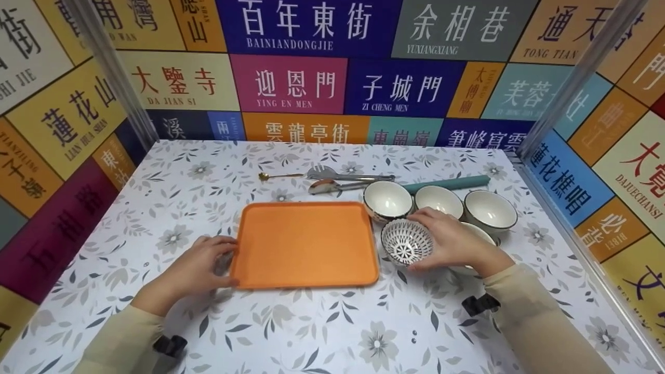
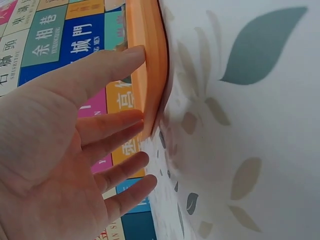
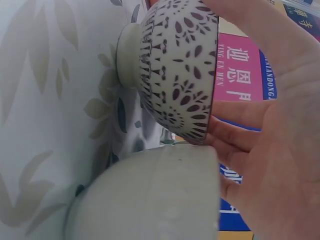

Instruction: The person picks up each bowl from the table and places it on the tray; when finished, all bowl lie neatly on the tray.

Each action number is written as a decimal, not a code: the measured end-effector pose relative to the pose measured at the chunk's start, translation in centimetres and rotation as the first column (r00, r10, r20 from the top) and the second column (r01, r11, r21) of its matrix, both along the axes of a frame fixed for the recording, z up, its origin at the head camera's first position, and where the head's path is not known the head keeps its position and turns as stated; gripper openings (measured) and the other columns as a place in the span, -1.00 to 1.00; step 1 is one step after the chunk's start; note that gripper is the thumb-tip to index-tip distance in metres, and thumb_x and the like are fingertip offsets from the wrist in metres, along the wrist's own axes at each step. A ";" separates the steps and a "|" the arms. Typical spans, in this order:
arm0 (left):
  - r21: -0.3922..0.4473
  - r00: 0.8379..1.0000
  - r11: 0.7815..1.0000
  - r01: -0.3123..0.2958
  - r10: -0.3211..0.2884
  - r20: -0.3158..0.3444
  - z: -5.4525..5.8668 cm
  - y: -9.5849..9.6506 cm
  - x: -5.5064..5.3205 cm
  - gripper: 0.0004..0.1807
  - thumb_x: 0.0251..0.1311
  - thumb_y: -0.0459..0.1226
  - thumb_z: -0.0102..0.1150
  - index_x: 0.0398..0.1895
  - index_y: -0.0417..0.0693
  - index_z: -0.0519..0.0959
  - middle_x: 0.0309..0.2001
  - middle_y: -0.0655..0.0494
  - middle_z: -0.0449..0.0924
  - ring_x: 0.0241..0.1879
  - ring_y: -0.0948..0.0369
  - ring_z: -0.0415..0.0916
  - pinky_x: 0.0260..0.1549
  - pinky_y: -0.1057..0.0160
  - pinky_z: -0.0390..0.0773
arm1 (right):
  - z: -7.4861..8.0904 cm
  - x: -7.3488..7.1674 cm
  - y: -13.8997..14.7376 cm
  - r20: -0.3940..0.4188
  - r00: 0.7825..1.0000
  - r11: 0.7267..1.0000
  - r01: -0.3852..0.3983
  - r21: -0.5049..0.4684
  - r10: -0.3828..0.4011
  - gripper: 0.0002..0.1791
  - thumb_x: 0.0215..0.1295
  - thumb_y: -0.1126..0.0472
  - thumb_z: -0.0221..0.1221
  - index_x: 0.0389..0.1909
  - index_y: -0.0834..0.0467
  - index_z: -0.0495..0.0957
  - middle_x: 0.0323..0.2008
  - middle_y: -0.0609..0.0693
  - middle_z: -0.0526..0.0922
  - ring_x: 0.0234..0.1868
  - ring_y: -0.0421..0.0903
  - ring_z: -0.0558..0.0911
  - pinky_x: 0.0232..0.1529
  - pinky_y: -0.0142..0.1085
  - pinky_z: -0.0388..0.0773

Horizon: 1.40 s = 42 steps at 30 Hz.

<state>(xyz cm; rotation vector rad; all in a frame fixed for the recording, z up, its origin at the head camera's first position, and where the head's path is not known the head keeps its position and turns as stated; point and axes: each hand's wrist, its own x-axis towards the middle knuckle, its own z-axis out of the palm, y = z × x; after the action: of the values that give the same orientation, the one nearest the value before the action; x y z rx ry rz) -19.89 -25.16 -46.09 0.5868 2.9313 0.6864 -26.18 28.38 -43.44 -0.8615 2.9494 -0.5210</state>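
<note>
An orange rectangular tray (image 1: 306, 244) lies flat on the table. My left hand (image 1: 189, 270) is at its left edge; in the left wrist view the thumb and index fingertip touch the tray's rim (image 2: 152, 65), the fingers nearly straight. To the right of the tray, my right hand (image 1: 457, 244) holds a small bowl with a dark pattern (image 1: 407, 243), thumb on the near side and fingers on the far side. From the right wrist view, the bowl (image 3: 180, 65) has a flowered outside and a pale foot. A plain pale bowl (image 3: 150, 195) stands close beside it.
Behind the patterned bowl stand white dark-rimmed bowls (image 1: 491, 208), one partly hidden by my right hand. Farther back lie a small gold spoon (image 1: 264, 176), metal utensils (image 1: 353, 176), a larger spoon (image 1: 324, 187) and a long teal object (image 1: 449, 184). Sign-printed walls surround the table.
</note>
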 end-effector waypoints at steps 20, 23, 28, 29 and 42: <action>0.010 0.995 0.998 -0.062 0.061 0.074 0.9 0.2 -0.3 -0.19 -0.07 -0.20 0.63 0.33 -0.22 0.56 0.35 -0.09 0.51 0.35 -0.13 0.36 0.35 -0.24 0.40 | 0.2 0.9 -9.5 0.027 1.000 0.964 0.003 -0.266 0.004 0.31 -0.45 -0.26 0.67 0.49 0.00 0.37 0.38 0.00 0.39 0.37 0.05 0.44 0.42 0.14 0.40; 0.009 0.995 0.998 -0.065 0.064 0.077 0.9 0.3 -0.3 -0.20 -0.08 -0.22 0.62 0.32 -0.22 0.57 0.35 -0.09 0.51 0.34 -0.12 0.37 0.34 -0.22 0.42 | -0.1 0.3 -12.2 0.053 0.999 0.961 0.017 -0.277 -0.003 0.31 -0.44 -0.26 0.67 0.49 0.01 0.36 0.39 0.00 0.37 0.38 0.04 0.42 0.43 0.12 0.39; 0.001 0.997 0.999 -0.053 0.053 0.061 0.8 0.5 -0.2 -0.21 -0.10 -0.22 0.63 0.29 -0.25 0.59 0.34 -0.08 0.52 0.33 -0.11 0.37 0.32 -0.19 0.44 | -0.9 -1.1 -16.2 0.051 0.999 0.970 -0.002 -0.244 0.015 0.34 -0.42 -0.32 0.65 0.52 0.02 0.33 0.41 0.02 0.36 0.41 0.05 0.39 0.44 0.11 0.38; -0.003 0.997 0.999 -0.052 0.052 0.055 0.8 0.4 -0.2 -0.21 -0.10 -0.22 0.64 0.28 -0.25 0.59 0.34 -0.08 0.52 0.32 -0.11 0.37 0.32 -0.19 0.44 | -1.0 -1.4 -17.0 0.055 0.998 0.971 -0.004 -0.241 0.018 0.34 -0.42 -0.32 0.65 0.52 0.02 0.33 0.42 0.02 0.35 0.41 0.06 0.38 0.44 0.12 0.39; -0.038 0.999 0.999 -0.028 0.029 0.015 0.9 0.5 -0.3 -0.21 -0.13 -0.18 0.65 0.24 -0.29 0.61 0.33 -0.10 0.55 0.32 -0.15 0.37 0.30 -0.18 0.46 | -1.9 -4.8 -25.4 0.067 0.997 0.967 -0.025 -0.254 0.044 0.32 -0.34 -0.28 0.65 0.54 0.05 0.30 0.41 0.05 0.36 0.42 0.06 0.38 0.48 0.06 0.35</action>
<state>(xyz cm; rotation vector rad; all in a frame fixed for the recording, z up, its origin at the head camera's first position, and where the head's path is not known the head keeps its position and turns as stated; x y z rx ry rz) -20.19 -24.64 -45.17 0.5351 2.9371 0.6342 -30.98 2.95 -45.30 -0.8905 2.8367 -0.9223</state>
